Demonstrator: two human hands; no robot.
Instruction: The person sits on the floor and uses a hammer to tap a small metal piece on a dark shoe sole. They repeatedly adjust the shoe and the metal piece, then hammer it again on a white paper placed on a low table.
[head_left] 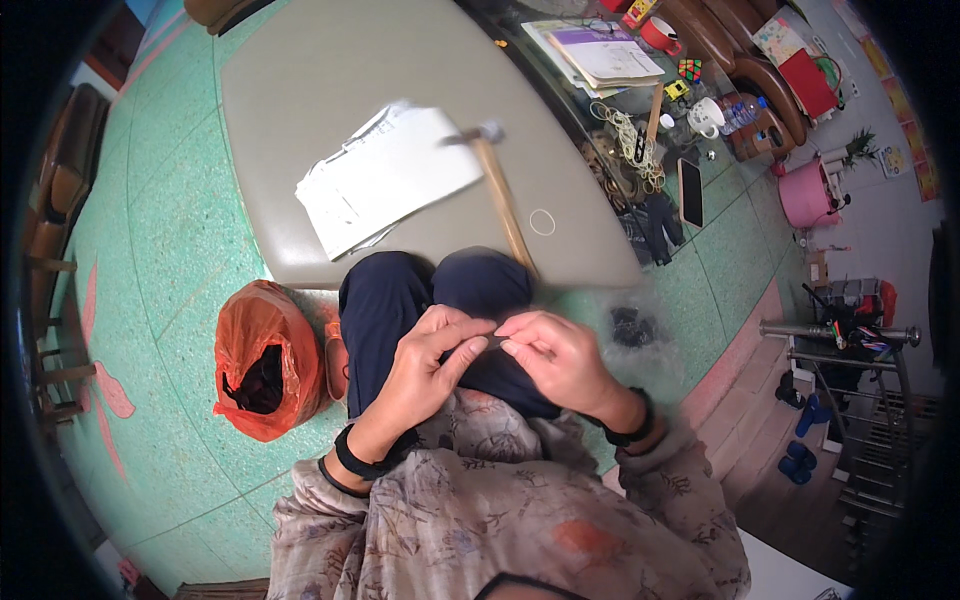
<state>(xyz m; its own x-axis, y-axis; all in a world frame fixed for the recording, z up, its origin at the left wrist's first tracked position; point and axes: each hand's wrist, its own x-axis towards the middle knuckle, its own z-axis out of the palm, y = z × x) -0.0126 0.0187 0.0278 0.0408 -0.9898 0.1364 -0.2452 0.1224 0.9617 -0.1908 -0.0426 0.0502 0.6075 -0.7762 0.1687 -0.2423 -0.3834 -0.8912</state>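
Over my lap, my left hand (437, 352) and my right hand (548, 352) meet at the fingertips, both pinched on something small and dark that I cannot make out. Dark trousers (390, 295) lie beneath them. Just beyond my knees is a grey padded surface (300, 90). On it rests a stack of white paper (390, 185) with ragged edges. A hammer (505, 205) with a wooden handle lies beside the paper, its head touching the stack's right side. Right of the handle is a thin pale rubber band (542, 222).
An orange plastic bag (270, 360) with dark contents stands on the green floor, left of my legs. A clear bag (640, 335) holding dark things lies at right. The glass table carries a phone (690, 193), a white mug (706, 117), tangled cord (635, 140) and papers (605, 55).
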